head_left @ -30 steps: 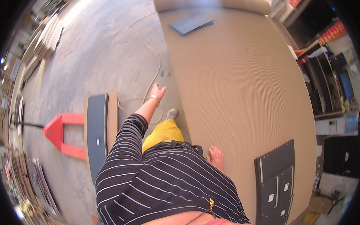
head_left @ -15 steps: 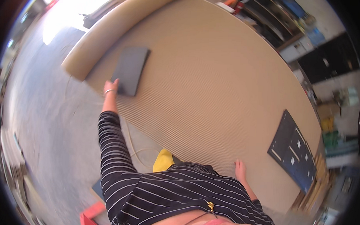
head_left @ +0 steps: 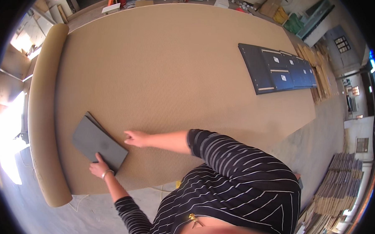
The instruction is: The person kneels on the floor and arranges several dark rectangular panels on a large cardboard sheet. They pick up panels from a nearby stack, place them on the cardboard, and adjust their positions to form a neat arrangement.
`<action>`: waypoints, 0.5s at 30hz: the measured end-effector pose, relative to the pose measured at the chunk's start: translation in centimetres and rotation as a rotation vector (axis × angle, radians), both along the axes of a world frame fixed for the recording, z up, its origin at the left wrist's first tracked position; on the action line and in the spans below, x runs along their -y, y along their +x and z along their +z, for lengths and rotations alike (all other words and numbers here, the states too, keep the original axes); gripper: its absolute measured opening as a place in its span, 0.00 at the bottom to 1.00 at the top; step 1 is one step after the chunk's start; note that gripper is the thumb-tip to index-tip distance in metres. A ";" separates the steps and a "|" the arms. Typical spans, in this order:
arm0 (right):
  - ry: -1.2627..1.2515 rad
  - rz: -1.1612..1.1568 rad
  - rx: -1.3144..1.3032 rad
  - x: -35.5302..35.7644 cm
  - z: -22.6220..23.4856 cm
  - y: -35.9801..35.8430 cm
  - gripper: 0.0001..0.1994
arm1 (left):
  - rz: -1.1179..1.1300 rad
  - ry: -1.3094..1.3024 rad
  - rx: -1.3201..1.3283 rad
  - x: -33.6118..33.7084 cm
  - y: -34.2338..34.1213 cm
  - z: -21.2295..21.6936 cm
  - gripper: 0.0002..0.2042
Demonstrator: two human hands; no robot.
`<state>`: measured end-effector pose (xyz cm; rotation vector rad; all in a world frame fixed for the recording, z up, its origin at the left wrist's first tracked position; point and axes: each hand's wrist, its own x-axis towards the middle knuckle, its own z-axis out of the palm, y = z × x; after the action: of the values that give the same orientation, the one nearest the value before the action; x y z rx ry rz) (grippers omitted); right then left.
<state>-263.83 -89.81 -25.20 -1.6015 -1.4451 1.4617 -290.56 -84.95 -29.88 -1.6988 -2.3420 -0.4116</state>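
**Two hands at a grey panel on a corrugated cardboard sheet**

A wide sheet of corrugated cardboard point(head_left: 177, 66) fills most of the view, lying flat on a concrete floor point(head_left: 316, 131). Its left end curls up into a thick roll point(head_left: 43, 110) that runs along the sheet's edge.

On the far right part of the sheet lies a row of dark blue panels point(head_left: 277, 70), side by side, each with a small white label and pale strips along the edges. Beyond the sheet, at the right edge of the view, stacks of flat boards point(head_left: 335, 182) stand on the floor.

Near the roll, at the lower left of the sheet, rests a small stack of grey panels point(head_left: 96, 140), turned at an angle to the sheet's ribs.

The left hand point(head_left: 99, 168), a bracelet on its wrist, grasps the near edge of the stack. The right hand point(head_left: 135, 137) lies loose and spread on the cardboard just beside the stack's right edge, gripping nothing.
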 end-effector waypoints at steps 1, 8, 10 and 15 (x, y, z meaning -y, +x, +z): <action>0.048 -0.030 0.102 -0.8 0.2 -1.3 0.30 | -0.015 0.009 -0.028 0.7 1.8 0.0 0.32; 0.039 -0.303 0.549 4.1 -0.4 6.3 0.27 | -0.248 -0.112 0.310 8.5 15.5 1.9 0.27; 0.059 -0.408 0.603 8.6 -1.0 12.3 0.26 | -0.404 -0.200 0.437 12.9 20.6 2.6 0.25; -0.144 -0.723 0.277 24.7 0.1 28.2 0.25 | -0.797 -0.767 0.872 22.8 32.2 4.6 0.22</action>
<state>-235.68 -114.46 -25.09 -2.1731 -0.7432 0.9554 -258.32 -107.80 -25.26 -3.4189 -2.3376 -0.4661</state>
